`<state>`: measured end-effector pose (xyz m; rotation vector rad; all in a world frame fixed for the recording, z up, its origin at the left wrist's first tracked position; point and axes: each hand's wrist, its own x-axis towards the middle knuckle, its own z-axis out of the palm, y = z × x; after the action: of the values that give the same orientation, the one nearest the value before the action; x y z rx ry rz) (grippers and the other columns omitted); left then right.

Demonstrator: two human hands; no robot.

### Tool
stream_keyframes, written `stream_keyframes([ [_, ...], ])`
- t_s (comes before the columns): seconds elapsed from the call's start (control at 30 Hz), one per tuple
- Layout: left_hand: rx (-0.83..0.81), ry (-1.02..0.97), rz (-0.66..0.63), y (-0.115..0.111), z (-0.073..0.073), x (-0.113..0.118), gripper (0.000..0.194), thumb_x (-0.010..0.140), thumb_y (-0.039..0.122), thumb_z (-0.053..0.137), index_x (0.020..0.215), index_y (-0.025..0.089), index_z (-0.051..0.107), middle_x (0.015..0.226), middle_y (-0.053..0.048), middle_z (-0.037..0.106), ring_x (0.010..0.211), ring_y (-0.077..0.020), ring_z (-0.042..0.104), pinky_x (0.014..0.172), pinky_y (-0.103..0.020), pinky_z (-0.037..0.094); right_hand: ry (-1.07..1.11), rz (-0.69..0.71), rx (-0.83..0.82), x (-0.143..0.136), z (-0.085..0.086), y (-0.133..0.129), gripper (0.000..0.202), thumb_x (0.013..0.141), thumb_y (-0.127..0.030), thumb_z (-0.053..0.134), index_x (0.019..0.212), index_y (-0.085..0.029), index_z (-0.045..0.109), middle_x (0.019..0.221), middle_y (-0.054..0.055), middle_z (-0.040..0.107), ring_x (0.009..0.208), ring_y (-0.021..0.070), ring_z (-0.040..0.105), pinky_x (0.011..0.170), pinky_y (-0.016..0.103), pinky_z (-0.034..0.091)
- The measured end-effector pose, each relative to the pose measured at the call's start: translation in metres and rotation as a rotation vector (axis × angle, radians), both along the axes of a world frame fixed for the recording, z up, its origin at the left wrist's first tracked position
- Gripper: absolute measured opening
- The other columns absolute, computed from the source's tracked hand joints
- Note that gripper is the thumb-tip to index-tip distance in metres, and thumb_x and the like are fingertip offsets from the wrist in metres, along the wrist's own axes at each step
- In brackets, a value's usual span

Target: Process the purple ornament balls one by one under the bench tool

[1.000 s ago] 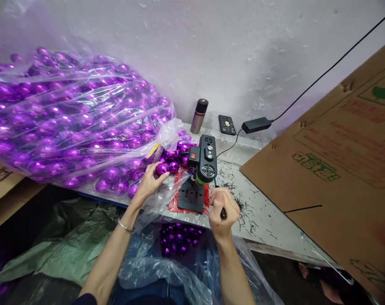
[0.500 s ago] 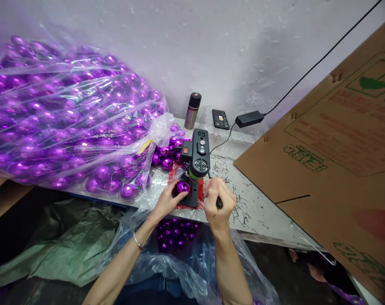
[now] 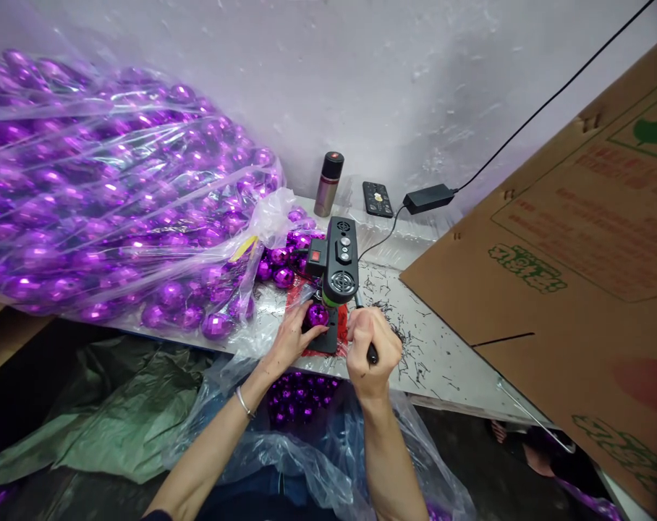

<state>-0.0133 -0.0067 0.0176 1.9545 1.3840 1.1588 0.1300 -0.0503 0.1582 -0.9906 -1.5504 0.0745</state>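
Note:
My left hand (image 3: 291, 336) is closed around the side of a shiny purple faceted bauble (image 3: 318, 314), thumb in front and fingers behind. The bauble sits on the dark base of a small black bench press (image 3: 341, 260), under its head. My right hand (image 3: 374, 347) is wrapped in a fist round the press's lever handle (image 3: 372, 354), whose black end shows below the fingers. A red sheet (image 3: 342, 330) lies under the base. Several loose purple baubles (image 3: 284, 277) lie just left of the press.
A big clear bag of purple baubles (image 3: 106, 195) fills the left. Behind the press stand a bottle (image 3: 328, 185), a phone (image 3: 378, 199) and a power adapter (image 3: 429, 199). A cardboard box (image 3: 567, 289) leans in at right. Dark scraps litter the table (image 3: 448, 365). More baubles (image 3: 301, 399) lie in plastic below.
My left hand has moved slightly right, shifting the bauble further under the press head. My right hand keeps its grip on the lever, which has hardly moved. The view has shifted a little.

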Motion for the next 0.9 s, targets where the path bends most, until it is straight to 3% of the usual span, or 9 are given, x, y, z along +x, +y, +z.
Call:
stream_keyframes([
  [0.2,0.018,-0.017,-0.065,-0.006,-0.002,-0.006,0.059,0.091,0.048,0.071,0.141,0.020,0.055,0.136,-0.016,0.067,0.130,-0.0326,0.063,0.111,-0.053,0.050,0.000,0.003,0.000,0.000,-0.002,0.000,0.031,0.098,-0.009,0.044,0.070,-0.021,0.050,0.067,0.000,0.054,0.063,0.0120,0.052,0.060,0.028,0.041],
  [0.3,-0.095,-0.090,-0.081,-0.005,0.000,-0.009,0.059,0.089,0.051,0.073,0.138,0.019,0.059,0.137,-0.016,0.067,0.131,-0.0329,0.062,0.112,-0.052,0.049,-0.008,0.005,0.000,0.001,-0.002,-0.001,0.030,0.098,-0.009,0.044,0.071,-0.021,0.050,0.067,-0.001,0.053,0.063,0.0119,0.053,0.060,0.028,0.040],
  [0.43,-0.287,-0.313,-0.005,-0.001,0.000,-0.011,0.059,0.087,0.053,0.073,0.136,0.020,0.064,0.141,-0.012,0.066,0.136,-0.0304,0.059,0.119,-0.047,0.042,-0.008,0.010,-0.002,0.002,-0.003,0.000,0.030,0.097,-0.006,0.045,0.071,-0.021,0.049,0.067,-0.001,0.052,0.064,0.0112,0.052,0.061,0.028,0.040],
  [0.6,-0.449,-0.578,0.042,0.005,0.000,-0.013,0.057,0.094,0.059,0.059,0.133,0.018,0.067,0.136,-0.009,0.070,0.134,-0.0282,0.060,0.120,-0.045,0.041,0.001,0.024,-0.002,0.001,-0.004,-0.001,0.031,0.097,-0.005,0.046,0.070,-0.021,0.047,0.067,-0.002,0.051,0.065,0.0108,0.051,0.062,0.027,0.040],
  [0.77,-0.382,-0.466,0.061,0.004,-0.004,-0.012,0.055,0.092,0.055,0.064,0.135,0.020,0.067,0.144,-0.010,0.065,0.140,-0.0290,0.055,0.123,-0.047,0.036,0.007,0.015,-0.006,0.001,-0.006,-0.001,0.030,0.097,-0.006,0.046,0.071,-0.021,0.048,0.068,-0.001,0.051,0.065,0.0112,0.052,0.061,0.028,0.040],
  [0.9,-0.263,-0.275,0.099,0.001,-0.009,-0.008,0.051,0.090,0.050,0.070,0.133,0.022,0.067,0.137,-0.012,0.068,0.135,-0.0295,0.058,0.118,-0.048,0.043,0.002,0.017,0.001,0.001,-0.005,-0.001,0.031,0.097,-0.005,0.045,0.070,-0.021,0.048,0.067,-0.002,0.051,0.064,0.0110,0.051,0.061,0.028,0.040],
])
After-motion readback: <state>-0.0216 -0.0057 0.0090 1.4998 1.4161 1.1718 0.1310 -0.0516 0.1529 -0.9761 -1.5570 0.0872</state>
